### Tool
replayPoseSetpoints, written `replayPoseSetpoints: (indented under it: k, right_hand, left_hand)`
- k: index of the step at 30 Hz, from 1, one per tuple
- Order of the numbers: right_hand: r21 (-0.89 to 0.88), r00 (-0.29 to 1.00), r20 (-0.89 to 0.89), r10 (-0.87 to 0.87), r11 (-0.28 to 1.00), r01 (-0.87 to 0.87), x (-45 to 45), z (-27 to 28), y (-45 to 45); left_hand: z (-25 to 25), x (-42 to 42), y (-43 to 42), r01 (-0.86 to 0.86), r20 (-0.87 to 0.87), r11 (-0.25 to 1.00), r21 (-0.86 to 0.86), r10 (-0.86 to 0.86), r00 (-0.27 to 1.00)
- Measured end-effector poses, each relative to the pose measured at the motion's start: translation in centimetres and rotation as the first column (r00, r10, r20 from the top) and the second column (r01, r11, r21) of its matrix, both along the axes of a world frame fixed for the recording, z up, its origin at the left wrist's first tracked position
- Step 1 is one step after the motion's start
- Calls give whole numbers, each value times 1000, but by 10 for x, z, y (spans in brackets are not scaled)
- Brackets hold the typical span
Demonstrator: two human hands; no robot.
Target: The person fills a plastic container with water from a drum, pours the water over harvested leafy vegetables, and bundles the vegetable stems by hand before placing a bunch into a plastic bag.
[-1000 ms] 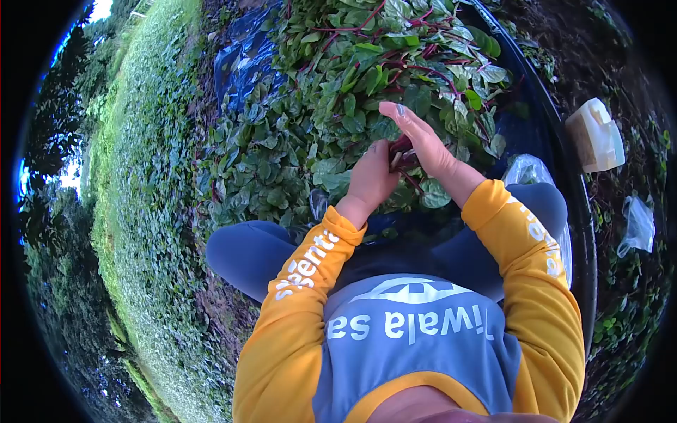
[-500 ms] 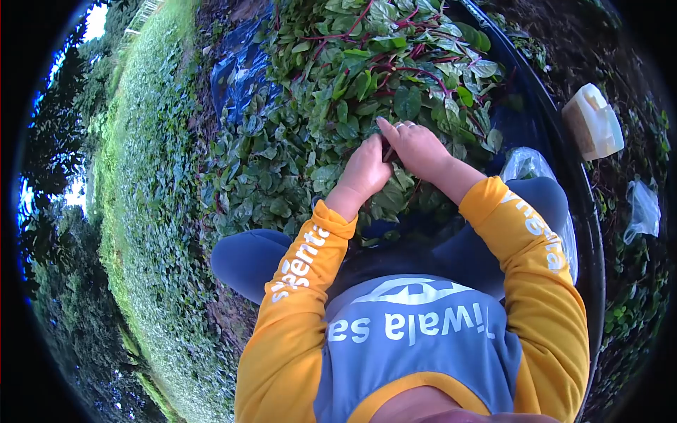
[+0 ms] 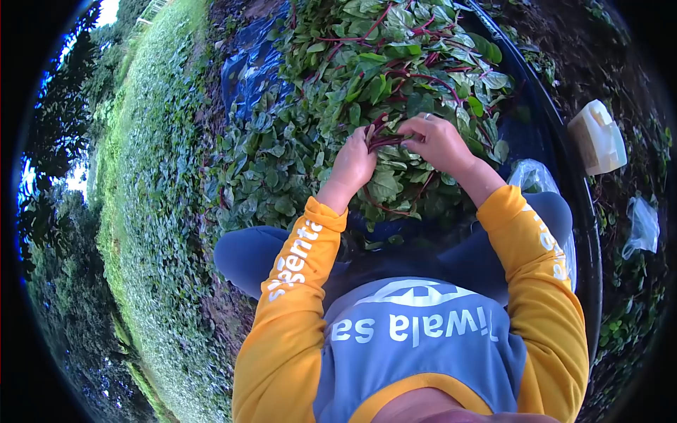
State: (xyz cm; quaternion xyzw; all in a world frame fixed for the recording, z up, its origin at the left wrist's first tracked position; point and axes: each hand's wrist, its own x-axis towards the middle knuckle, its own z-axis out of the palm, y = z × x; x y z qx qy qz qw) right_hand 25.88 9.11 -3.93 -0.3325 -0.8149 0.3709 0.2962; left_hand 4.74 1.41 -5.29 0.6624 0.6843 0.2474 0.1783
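Observation:
A bunch of dark red stems, from leafy greens that look like Malabar spinach, lies across between my two hands. My left hand is closed around the bunch at its left side. At the other end of the stems, the thumb and fingers of my right hand pinch them; a ring shows on one finger. Beneath and beyond both hands spreads a large heap of the same greens, with broad green leaves and red stems. Some leaves hang below my hands.
Blue plastic sheeting shows left of the heap. A dark raised rim curves along the right. Beyond it are a whitish plastic jug and a clear plastic bag. Another clear bag is by my right knee.
My hands were close together and have moved apart, the right one to the right. The red stems between them now show plainly. The view has shifted slightly.

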Motion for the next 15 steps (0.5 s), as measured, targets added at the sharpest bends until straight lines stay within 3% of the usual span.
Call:
replayPoseSetpoints:
  k: [1, 4, 5, 11, 13, 14, 15]
  right_hand:
    - [-54, 998, 20, 55, 997, -54, -1, -5, -1]
    - [119, 994, -80, 72, 991, -62, -5, -9, -4]
    - [202, 986, -125, 110, 976, -84, -7, -7, -4]
    - [235, 978, -149, 144, 966, -106, -22, -18, -18]
    - [172, 994, 64, 87, 980, -97, -21, -6, -30]
    - [299, 973, 227, 51, 947, -119, -16, 6, -30]
    - [299, 972, 229, 50, 947, -119, -17, 13, -30]
  left_hand:
    - [0, 0, 0, -5, 28, 1000, -21, 6, 1000]
    - [4, 2, -1, -33, 78, 988, -151, 45, 996]
    - [3, 3, -1, -32, 79, 988, -150, 45, 996]
    - [-24, 8, 1, 97, 99, 991, -92, -88, 991]
    - [-27, 10, 1, 122, 18, 987, -101, -121, 992]
    - [-28, 10, 4, 144, -1, 982, -120, -145, 989]
    - [-24, 14, 4, 145, 1, 982, -119, -146, 989]
